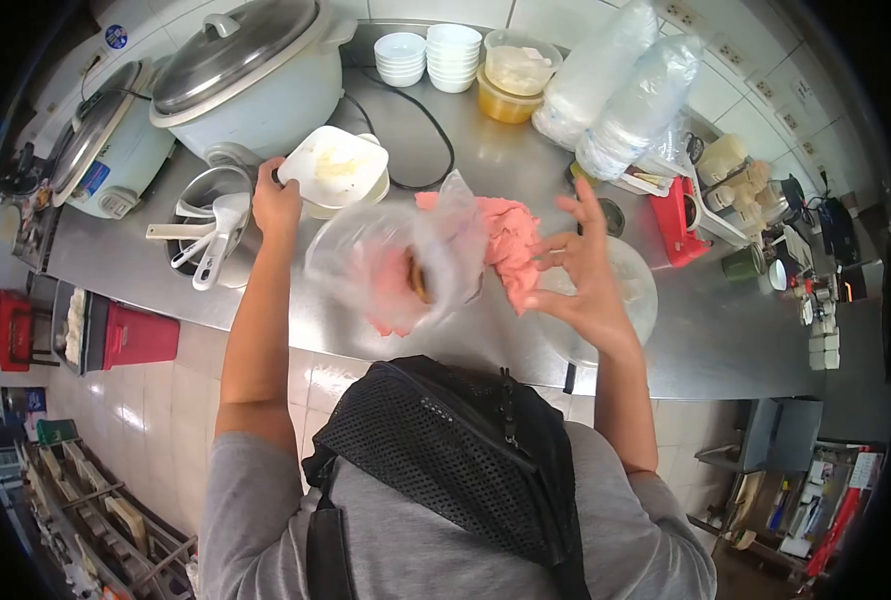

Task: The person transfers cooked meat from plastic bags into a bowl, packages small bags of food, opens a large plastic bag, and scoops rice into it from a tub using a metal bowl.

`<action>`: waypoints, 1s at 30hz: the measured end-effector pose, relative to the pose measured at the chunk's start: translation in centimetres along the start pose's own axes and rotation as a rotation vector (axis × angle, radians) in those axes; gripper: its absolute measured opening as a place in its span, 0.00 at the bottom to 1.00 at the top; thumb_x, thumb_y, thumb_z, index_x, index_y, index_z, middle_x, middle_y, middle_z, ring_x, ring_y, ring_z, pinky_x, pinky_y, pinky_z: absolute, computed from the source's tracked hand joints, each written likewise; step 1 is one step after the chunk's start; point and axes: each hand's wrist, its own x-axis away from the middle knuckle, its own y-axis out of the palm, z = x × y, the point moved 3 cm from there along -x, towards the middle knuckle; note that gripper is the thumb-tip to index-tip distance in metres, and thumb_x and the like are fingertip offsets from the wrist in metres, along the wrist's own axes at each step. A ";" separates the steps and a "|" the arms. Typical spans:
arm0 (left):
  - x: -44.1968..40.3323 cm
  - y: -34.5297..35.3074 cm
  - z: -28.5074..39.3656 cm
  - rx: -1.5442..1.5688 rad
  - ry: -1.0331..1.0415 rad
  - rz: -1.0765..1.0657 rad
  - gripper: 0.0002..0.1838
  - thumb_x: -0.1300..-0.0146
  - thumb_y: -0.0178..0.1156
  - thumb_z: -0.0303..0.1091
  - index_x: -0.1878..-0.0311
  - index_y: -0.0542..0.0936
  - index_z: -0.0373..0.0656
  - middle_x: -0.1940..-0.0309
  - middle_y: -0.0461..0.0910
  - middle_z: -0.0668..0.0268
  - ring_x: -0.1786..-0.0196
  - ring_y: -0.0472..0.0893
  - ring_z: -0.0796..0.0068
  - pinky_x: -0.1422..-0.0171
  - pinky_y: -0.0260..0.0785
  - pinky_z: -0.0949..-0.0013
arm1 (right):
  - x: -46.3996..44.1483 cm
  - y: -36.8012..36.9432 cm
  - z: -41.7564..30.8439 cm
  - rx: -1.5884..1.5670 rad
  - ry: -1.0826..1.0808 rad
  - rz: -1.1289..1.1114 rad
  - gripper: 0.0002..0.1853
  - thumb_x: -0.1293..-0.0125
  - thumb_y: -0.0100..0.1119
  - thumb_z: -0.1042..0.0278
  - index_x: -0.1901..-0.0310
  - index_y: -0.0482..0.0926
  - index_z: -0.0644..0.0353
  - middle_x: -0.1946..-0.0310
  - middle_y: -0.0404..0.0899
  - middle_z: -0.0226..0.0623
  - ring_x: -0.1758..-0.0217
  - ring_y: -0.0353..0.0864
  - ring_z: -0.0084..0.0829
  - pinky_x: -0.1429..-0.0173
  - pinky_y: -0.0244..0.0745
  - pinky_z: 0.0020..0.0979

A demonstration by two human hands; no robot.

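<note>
Through the head view I have my left hand point(276, 205) closed on the near edge of a white dish point(334, 170), which sits just to the right of that grip with pale yellowish residue on its floor. I'd judge that one-edge hold prone to tipping, so I would keep the thumb firm, the wrist steady and the dish level, clear of the white-handled utensils point(228, 222) just left of the grip. My right hand point(584, 262) is spread wide, thumb and fingers well apart, with nothing I can see between them. Near its fingertips, on the left, lies a crumpled pink cloth point(513, 232); whether the thumb touches it I cannot tell. Between the two hands is a clear plastic bag point(371, 255), too blurred to say what supports it. Handling it well probably calls for a light pinch on the film alone, without snagging the cloth.
</note>
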 end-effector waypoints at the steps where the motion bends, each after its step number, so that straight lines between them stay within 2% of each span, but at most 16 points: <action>1: -0.4 0.5 -0.4 0.005 0.016 -0.041 0.22 0.47 0.59 0.31 0.46 0.79 0.55 0.72 0.81 0.63 0.69 0.79 0.66 0.57 0.70 0.62 | 0.0 0.4 0.5 0.042 0.044 -0.044 0.66 0.62 0.81 0.62 0.25 0.40 0.56 0.33 0.53 0.44 0.43 0.70 0.35 0.38 0.67 0.39; 3: -1.4 1.3 -1.2 0.015 0.042 -0.117 0.23 0.45 0.60 0.30 0.44 0.78 0.55 0.73 0.81 0.63 0.69 0.79 0.66 0.57 0.70 0.61 | -0.5 1.8 1.9 0.124 0.130 -0.140 0.68 0.64 0.81 0.56 0.25 0.41 0.53 0.32 0.54 0.45 0.38 0.68 0.41 0.34 0.62 0.44; 6: -3.5 2.7 -1.7 -0.025 0.204 -0.212 0.23 0.40 0.59 0.30 0.40 0.75 0.55 0.70 0.80 0.62 0.63 0.79 0.64 0.53 0.70 0.61 | -2.0 5.7 4.4 0.436 -0.243 -0.371 0.71 0.68 0.81 0.63 0.25 0.37 0.53 0.29 0.49 0.48 0.28 0.56 0.47 0.25 0.48 0.46; 9: -3.4 2.7 0.8 -0.126 0.444 -0.036 0.23 0.38 0.59 0.31 0.38 0.73 0.55 0.61 0.78 0.61 0.55 0.76 0.62 0.48 0.68 0.62 | -2.2 11.4 2.9 0.770 -0.401 -0.428 0.58 0.63 0.78 0.63 0.29 0.53 0.57 0.33 0.60 0.49 0.30 0.60 0.47 0.25 0.42 0.49; 12: 0.4 0.2 3.7 -0.006 0.697 -0.127 0.25 0.39 0.59 0.30 0.37 0.73 0.56 0.53 0.75 0.59 0.50 0.73 0.59 0.44 0.67 0.62 | -4.2 11.8 6.5 0.630 -0.237 -0.502 0.35 0.52 0.72 0.66 0.41 0.71 0.62 0.44 0.76 0.41 0.37 0.71 0.39 0.30 0.56 0.46; 13: 2.3 -1.0 4.5 -0.077 0.711 -0.351 0.30 0.44 0.63 0.27 0.36 0.71 0.52 0.48 0.73 0.56 0.48 0.74 0.58 0.41 0.66 0.61 | -4.6 10.6 6.5 0.294 -0.037 -0.281 0.25 0.47 0.69 0.66 0.46 0.75 0.62 0.50 0.79 0.36 0.43 0.74 0.35 0.34 0.62 0.42; 14: 4.3 -1.7 4.7 0.041 0.884 -0.473 0.33 0.47 0.67 0.29 0.35 0.70 0.47 0.43 0.72 0.57 0.45 0.73 0.61 0.39 0.65 0.62 | -4.6 8.9 6.5 -0.040 0.159 -0.056 0.17 0.42 0.66 0.67 0.52 0.78 0.62 0.56 0.82 0.32 0.49 0.78 0.31 0.39 0.67 0.38; 15: 6.5 -2.2 4.7 0.165 1.051 -0.596 0.37 0.50 0.70 0.32 0.35 0.69 0.42 0.39 0.71 0.57 0.41 0.72 0.64 0.36 0.63 0.64 | -5.1 7.8 6.1 -0.246 0.208 -0.027 0.16 0.40 0.64 0.67 0.51 0.78 0.62 0.56 0.81 0.32 0.50 0.78 0.30 0.41 0.69 0.35; 16: 8.9 -0.1 2.5 0.368 0.623 -0.892 0.42 0.52 0.73 0.38 0.34 0.66 0.37 0.35 0.67 0.57 0.35 0.69 0.67 0.31 0.60 0.63 | -5.6 6.7 5.5 -0.453 0.261 0.004 0.16 0.38 0.62 0.67 0.50 0.78 0.62 0.56 0.81 0.31 0.51 0.78 0.29 0.44 0.71 0.32; 17: 12.2 0.1 6.2 0.263 0.269 -1.190 0.39 0.50 0.71 0.35 0.34 0.66 0.39 0.37 0.69 0.57 0.36 0.70 0.66 0.32 0.61 0.63 | -5.8 6.3 4.8 -0.661 0.314 0.033 0.16 0.37 0.60 0.66 0.49 0.77 0.63 0.56 0.81 0.31 0.53 0.79 0.28 0.46 0.72 0.29; 18: 15.8 -0.3 9.8 0.071 -0.085 -1.404 0.37 0.47 0.70 0.32 0.34 0.66 0.40 0.39 0.71 0.58 0.37 0.72 0.65 0.32 0.63 0.62 | -5.6 6.5 3.0 -0.480 0.222 -0.009 0.16 0.37 0.60 0.67 0.49 0.77 0.63 0.56 0.81 0.32 0.53 0.78 0.28 0.46 0.72 0.29; 20: 17.8 1.4 11.6 -0.032 -0.087 -1.344 0.33 0.45 0.68 0.34 0.36 0.68 0.40 0.44 0.75 0.58 0.41 0.74 0.65 0.34 0.65 0.62 | -5.0 6.5 1.1 -0.221 -0.055 0.001 0.18 0.37 0.61 0.67 0.47 0.75 0.64 0.55 0.80 0.33 0.52 0.78 0.28 0.45 0.71 0.28; 22: 17.5 3.8 13.2 0.139 0.266 -1.134 0.28 0.43 0.66 0.36 0.40 0.72 0.39 0.48 0.78 0.58 0.44 0.76 0.65 0.38 0.67 0.62 | -4.1 5.7 1.4 -0.022 -0.407 0.163 0.23 0.39 0.63 0.66 0.44 0.72 0.65 0.54 0.79 0.35 0.52 0.77 0.27 0.44 0.70 0.27; 25: 17.2 6.1 15.7 0.404 0.583 -0.921 0.22 0.42 0.64 0.38 0.46 0.77 0.39 0.51 0.80 0.57 0.48 0.78 0.64 0.43 0.69 0.61 | -2.3 3.0 2.9 -0.211 0.070 0.158 0.28 0.43 0.68 0.65 0.42 0.71 0.65 0.55 0.78 0.37 0.52 0.77 0.28 0.45 0.71 0.29; 28: 18.9 6.2 18.6 0.572 0.567 -0.976 0.18 0.41 0.63 0.38 0.49 0.79 0.40 0.51 0.80 0.55 0.50 0.79 0.61 0.44 0.69 0.60 | -0.3 3.4 4.2 -0.014 0.288 -0.111 0.32 0.49 0.73 0.67 0.43 0.71 0.65 0.60 0.81 0.38 0.59 0.81 0.28 0.51 0.77 0.31; 30: 21.1 1.9 23.5 0.540 0.674 -0.948 0.17 0.40 0.61 0.38 0.50 0.80 0.41 0.52 0.80 0.54 0.50 0.79 0.58 0.44 0.69 0.59 | -0.4 3.4 5.5 0.037 0.138 -0.110 0.31 0.51 0.74 0.69 0.44 0.73 0.65 0.59 0.81 0.37 0.56 0.80 0.27 0.48 0.76 0.31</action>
